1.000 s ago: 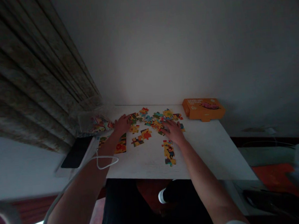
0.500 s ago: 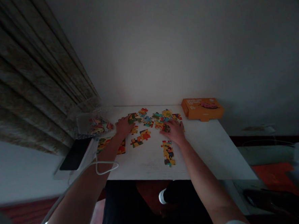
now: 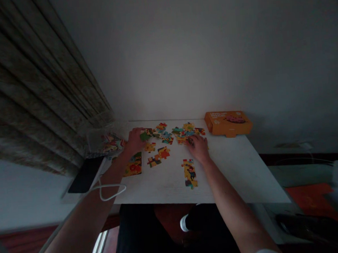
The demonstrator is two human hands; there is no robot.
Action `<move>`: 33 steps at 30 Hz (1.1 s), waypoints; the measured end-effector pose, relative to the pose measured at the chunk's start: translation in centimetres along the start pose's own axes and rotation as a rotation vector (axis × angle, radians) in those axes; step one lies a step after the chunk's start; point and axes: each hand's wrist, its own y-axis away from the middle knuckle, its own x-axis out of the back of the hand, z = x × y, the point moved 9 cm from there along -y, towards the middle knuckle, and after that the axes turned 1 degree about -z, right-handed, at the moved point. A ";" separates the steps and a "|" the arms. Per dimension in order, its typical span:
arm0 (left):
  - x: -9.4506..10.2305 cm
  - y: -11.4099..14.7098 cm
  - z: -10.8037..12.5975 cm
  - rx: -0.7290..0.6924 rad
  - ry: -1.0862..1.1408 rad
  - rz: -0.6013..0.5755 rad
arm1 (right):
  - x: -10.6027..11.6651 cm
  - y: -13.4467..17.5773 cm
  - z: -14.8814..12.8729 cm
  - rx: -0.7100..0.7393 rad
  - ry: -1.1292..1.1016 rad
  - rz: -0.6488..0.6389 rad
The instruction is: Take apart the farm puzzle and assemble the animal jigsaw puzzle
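Observation:
My left hand (image 3: pixel 135 140) is at the back left of the white table, its fingers closed on the edge of a green puzzle piece (image 3: pixel 144 136). My right hand (image 3: pixel 198 147) rests at the back right, fingers bent over a dark puzzle piece (image 3: pixel 190 141) that they partly hide. Between the hands lie several loose, colourful puzzle pieces (image 3: pixel 166 137). Two pieces (image 3: pixel 158 157) sit together nearer me. A joined vertical strip of pieces (image 3: pixel 190 174) lies left of my right forearm. A puzzle picture card (image 3: pixel 133 166) is partly covered by my left forearm.
An orange puzzle box (image 3: pixel 228 123) stands at the back right against the wall. At the left are a clear plastic bag (image 3: pixel 107 140) with colourful pieces and a black flat device (image 3: pixel 86 175). A white cable (image 3: pixel 112 186) loops over my left forearm.
My left hand has shifted slightly left, with the green piece moving along and more of the card showing. The right hand's fingers have drawn in over the dark piece.

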 end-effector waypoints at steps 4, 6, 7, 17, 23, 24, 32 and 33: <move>1.6 -0.1 -0.9 -0.026 0.036 0.027 | 0.7 -0.2 0.7 -0.012 -0.035 0.070; 2.1 -0.4 -1.5 0.012 0.044 0.044 | 0.8 -0.2 0.7 -0.006 -0.040 0.065; 2.2 -0.5 -1.8 0.036 0.050 0.051 | 0.7 -0.2 0.6 -0.001 -0.032 0.045; -2.3 -1.2 -1.0 0.127 0.085 -0.077 | -1.2 0.2 -1.4 0.151 -0.128 -0.202; -3.8 -1.2 2.0 0.122 -0.006 -0.050 | 2.3 -0.6 0.1 0.008 -0.105 0.048; -4.0 -1.1 3.0 0.094 -0.036 -0.042 | 2.9 -0.4 0.9 -0.058 -0.048 0.086; -7.7 0.2 8.8 -0.030 -0.145 -0.149 | 0.8 0.1 4.2 -0.087 -0.061 -0.100; -8.0 0.2 9.1 -0.044 -0.142 -0.157 | 0.7 -0.1 4.3 -0.062 -0.093 -0.082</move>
